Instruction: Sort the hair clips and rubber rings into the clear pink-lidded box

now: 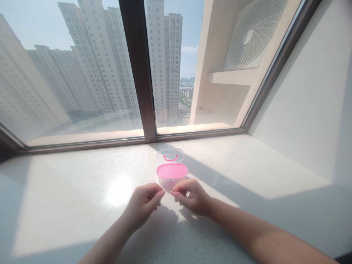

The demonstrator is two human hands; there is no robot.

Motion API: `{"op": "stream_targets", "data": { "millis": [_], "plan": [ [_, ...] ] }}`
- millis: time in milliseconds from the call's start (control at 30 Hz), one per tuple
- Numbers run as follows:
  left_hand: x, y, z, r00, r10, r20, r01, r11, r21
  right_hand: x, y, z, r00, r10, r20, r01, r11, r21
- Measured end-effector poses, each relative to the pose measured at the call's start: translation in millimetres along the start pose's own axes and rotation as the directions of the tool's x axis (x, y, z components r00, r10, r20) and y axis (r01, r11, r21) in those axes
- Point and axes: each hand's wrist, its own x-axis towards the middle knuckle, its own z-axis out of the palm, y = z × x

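My left hand [145, 201] is closed in a pinch, with a small thin dark loop [163, 189] showing at the fingertips. Facing it across a narrow gap, my right hand [192, 198] pinches another thin, dark curved piece [172, 191]. Whether the two pieces join cannot be seen, and their exact kind is too small to tell. Just behind both hands stands a small oval tub with a pink lid or inside [172, 171]; its lower front is partly hidden by the hands. Beyond the tub lies a clear oval cover with a pink handle [170, 158].
The pale speckled windowsill [82, 198] carries bright sunlight and shadow bands. A brown window frame [150, 124] runs along the back, with tall buildings outside. A white wall [308, 121] bounds the right side.
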Motion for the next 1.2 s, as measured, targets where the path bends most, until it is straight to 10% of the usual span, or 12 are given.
{"op": "stream_targets", "data": {
  "millis": [1200],
  "plan": [
    [1.3, -3.5, -0.5, 1.0, 0.001, 0.009, -0.001, 1.0, 0.018, -0.8, -1.6, 0.8, 1.0, -0.009, -0.002, 0.009, 1.0, 0.001]
  ]
}}
